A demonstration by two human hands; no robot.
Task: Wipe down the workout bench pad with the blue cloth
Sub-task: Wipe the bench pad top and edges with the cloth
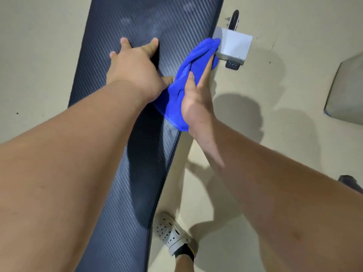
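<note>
cloth: the blue cloth (176,95) sits bunched up on the right-hand edge of the bench pad (137,22), roughly halfway along the part you can see, with a bit of it folded over the side

right hand: the right hand (196,101) is turned edge-on over the cloth. Its thumb lies on top and the fingers (208,65) run straight and pressed together down the outer side, so the cloth is pinched between them against the pad's edge

left hand: the left hand (135,69) is palm down on the surface just beside the cloth, fingers spread wide and flat, holding nothing. Its thumb side touches the cloth

pad: long, dark, carbon-weave look, running diagonally from bottom left to top, with a few pale hazy patches near the far end

frame: a white metal block (233,44) pokes out from under the pad right by the tip of the cloth, black end cap below it, small dark wheel (235,17) behind

floor: plain cream floor (39,55), arm shadows on the right

foot: a grey perforated clog (172,232) stands close to the pad's near edge

off to the side: a grey cushion (345,89) lies on the floor, well apart
</note>
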